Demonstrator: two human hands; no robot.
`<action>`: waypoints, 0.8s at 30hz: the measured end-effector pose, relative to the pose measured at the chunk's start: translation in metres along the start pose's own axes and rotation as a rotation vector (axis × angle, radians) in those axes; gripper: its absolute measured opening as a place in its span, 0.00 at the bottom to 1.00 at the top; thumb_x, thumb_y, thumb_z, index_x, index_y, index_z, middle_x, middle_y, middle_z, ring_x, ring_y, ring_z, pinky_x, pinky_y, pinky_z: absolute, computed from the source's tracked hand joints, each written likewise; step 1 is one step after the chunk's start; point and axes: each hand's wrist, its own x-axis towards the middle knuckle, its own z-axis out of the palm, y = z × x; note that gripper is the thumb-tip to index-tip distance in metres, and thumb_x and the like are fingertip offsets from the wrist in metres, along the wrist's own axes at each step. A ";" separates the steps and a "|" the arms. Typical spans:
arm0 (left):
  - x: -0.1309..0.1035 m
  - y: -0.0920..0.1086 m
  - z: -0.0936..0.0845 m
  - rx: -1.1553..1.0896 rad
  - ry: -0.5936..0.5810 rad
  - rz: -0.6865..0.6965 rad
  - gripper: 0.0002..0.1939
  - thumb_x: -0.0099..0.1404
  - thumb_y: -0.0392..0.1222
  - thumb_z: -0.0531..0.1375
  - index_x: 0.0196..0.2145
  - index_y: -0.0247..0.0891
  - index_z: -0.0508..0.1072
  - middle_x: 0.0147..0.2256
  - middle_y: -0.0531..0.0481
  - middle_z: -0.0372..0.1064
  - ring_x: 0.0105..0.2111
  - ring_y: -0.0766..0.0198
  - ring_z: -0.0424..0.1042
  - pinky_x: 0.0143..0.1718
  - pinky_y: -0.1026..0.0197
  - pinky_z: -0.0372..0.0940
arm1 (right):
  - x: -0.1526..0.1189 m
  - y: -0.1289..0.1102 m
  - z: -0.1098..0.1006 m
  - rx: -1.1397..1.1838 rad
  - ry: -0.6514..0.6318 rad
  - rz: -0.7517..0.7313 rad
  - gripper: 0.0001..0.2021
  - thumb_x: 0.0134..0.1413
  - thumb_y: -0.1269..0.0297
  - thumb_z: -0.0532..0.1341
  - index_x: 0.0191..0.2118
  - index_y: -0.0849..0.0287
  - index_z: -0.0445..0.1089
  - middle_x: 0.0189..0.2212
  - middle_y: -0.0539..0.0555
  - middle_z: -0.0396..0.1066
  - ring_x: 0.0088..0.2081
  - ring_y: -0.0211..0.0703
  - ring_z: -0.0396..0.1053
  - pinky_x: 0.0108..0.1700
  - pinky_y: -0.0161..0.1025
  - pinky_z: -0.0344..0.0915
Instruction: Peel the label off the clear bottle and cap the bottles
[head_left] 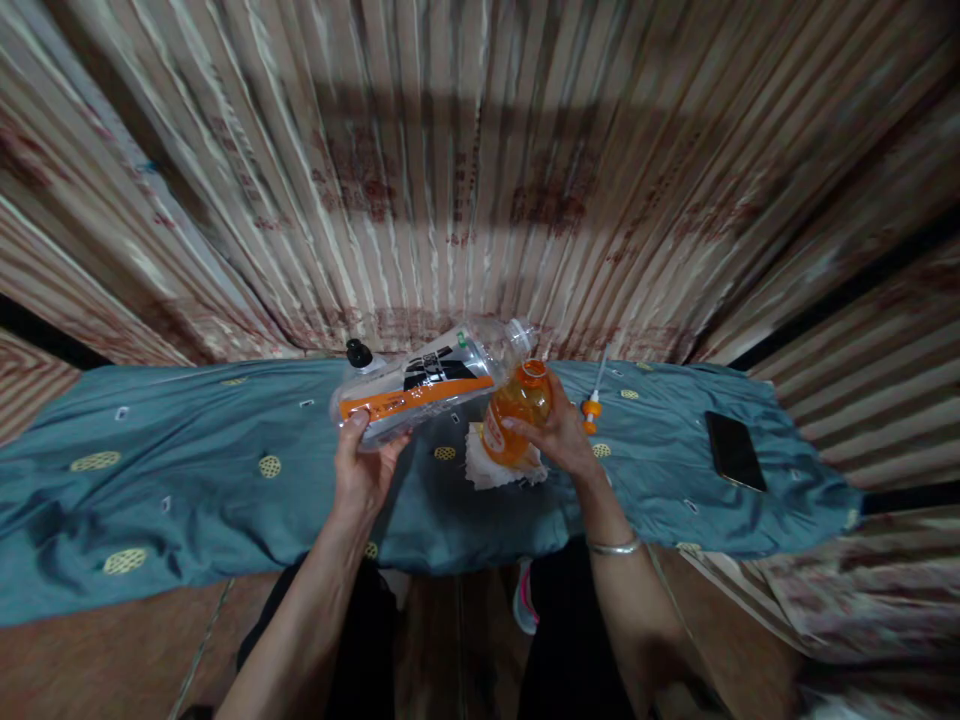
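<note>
A large clear plastic bottle (435, 385) with a silver, black and orange label lies tilted in my left hand (367, 455), whose fingers are wrapped round its base end. Its uncapped neck points right, just above the open mouth of an orange bottle (510, 420). My right hand (555, 430) grips that orange bottle, which leans slightly over a white cloth (491, 472). Whether the two bottles touch is unclear. To the right of my right hand lies an orange pump top (591, 412) with a thin clear tube.
A blue-green patterned cloth (225, 500) covers the long narrow surface. A bottle with a black cap (359, 353) stands behind the clear bottle. On the right lies a black phone (733, 450). Striped curtains (450, 180) hang close behind and at both sides.
</note>
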 end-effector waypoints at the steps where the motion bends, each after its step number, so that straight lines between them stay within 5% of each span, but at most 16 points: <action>1: 0.000 0.000 -0.001 0.005 0.000 0.002 0.17 0.49 0.43 0.73 0.37 0.38 0.79 0.31 0.50 0.82 0.26 0.60 0.80 0.23 0.65 0.75 | -0.002 0.000 0.000 -0.007 -0.002 -0.001 0.51 0.44 0.43 0.76 0.70 0.54 0.59 0.60 0.62 0.74 0.59 0.62 0.74 0.63 0.60 0.71; 10: -0.002 0.007 -0.005 0.106 -0.038 0.056 0.27 0.42 0.44 0.76 0.42 0.37 0.79 0.30 0.49 0.81 0.25 0.59 0.79 0.19 0.65 0.74 | -0.009 0.002 0.002 -0.087 0.036 -0.014 0.43 0.50 0.42 0.72 0.68 0.56 0.62 0.57 0.63 0.77 0.59 0.63 0.75 0.61 0.58 0.73; 18: -0.011 0.014 -0.010 0.156 -0.034 0.069 0.24 0.47 0.41 0.71 0.44 0.40 0.79 0.30 0.50 0.80 0.24 0.57 0.79 0.20 0.61 0.75 | -0.012 0.001 0.004 -0.088 0.062 -0.012 0.42 0.52 0.41 0.70 0.67 0.57 0.62 0.56 0.63 0.77 0.60 0.63 0.74 0.62 0.57 0.72; 24: -0.020 0.014 -0.007 0.235 -0.004 0.132 0.27 0.41 0.48 0.75 0.41 0.41 0.80 0.28 0.51 0.79 0.25 0.59 0.78 0.21 0.63 0.74 | -0.013 0.001 0.005 -0.104 0.075 -0.046 0.40 0.54 0.40 0.69 0.66 0.58 0.63 0.54 0.63 0.78 0.56 0.60 0.77 0.58 0.54 0.75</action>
